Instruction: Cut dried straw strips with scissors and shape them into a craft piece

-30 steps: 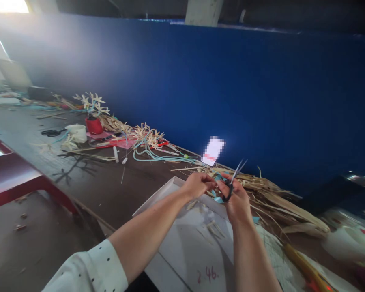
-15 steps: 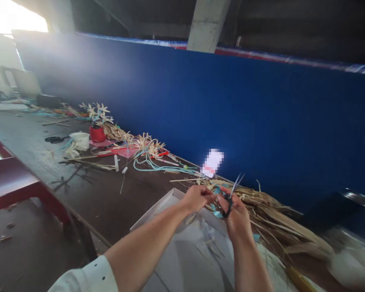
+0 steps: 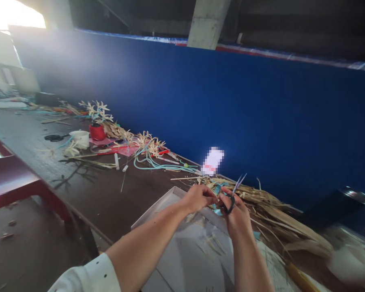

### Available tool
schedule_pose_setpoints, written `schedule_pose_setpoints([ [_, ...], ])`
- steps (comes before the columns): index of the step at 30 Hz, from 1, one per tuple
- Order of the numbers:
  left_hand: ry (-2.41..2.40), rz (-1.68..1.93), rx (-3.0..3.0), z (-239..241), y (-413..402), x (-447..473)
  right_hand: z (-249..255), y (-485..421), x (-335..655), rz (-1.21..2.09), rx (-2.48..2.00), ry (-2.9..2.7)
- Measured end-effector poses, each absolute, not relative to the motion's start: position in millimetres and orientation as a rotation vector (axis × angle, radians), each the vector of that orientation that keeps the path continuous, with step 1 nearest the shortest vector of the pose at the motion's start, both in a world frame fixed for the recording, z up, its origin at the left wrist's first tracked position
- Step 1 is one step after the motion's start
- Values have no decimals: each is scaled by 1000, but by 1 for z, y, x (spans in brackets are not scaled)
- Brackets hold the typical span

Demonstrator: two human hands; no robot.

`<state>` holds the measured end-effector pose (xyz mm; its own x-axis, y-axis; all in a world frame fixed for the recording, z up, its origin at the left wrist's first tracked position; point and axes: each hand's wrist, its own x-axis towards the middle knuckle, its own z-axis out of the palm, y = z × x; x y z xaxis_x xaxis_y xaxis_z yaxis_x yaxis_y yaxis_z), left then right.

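Here's the person's white sleeve (image 3: 88, 275), small dark dots (image 3: 106, 275) sprinkled across it, then bare forearm (image 3: 149, 239), bare left hand (image 3: 197, 198) and bare right hand (image 3: 237, 213)!

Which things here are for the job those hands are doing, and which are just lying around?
Seem part of the job:
scissors, in the right hand
tray, under the arms
husks, perhaps

Seem just lying about:
white tub
red pot
blue cords

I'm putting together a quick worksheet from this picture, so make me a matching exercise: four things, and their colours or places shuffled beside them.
Things:
1. Cup
2. Scissors with blades up
3. Partition
4. Stool

Colours or places:
A. blue
B. dark red
C. white
D. in the right hand

Pairs: 1-C, 2-D, 3-A, 4-B
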<state>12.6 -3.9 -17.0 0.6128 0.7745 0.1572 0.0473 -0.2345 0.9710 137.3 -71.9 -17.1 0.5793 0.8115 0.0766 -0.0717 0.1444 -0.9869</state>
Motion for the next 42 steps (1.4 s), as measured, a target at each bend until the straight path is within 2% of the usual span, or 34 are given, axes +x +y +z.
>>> schedule_pose_setpoints([
  [8, 754, 767, 1620, -14, -2, 12, -17, -73, 138, 769, -1235, -812],
  [16, 543, 626, 1371, -10, -4, 9, -7, -76, 133, 905, -1057, -714],
  [24, 492, 548, 1370, 2, -6, 1, -2, -78, 133, 888, -1018, -689],
  [42, 423, 496, 1358, -8, -2, 4, 0, -77, 135, 775, -1013, -672],
])
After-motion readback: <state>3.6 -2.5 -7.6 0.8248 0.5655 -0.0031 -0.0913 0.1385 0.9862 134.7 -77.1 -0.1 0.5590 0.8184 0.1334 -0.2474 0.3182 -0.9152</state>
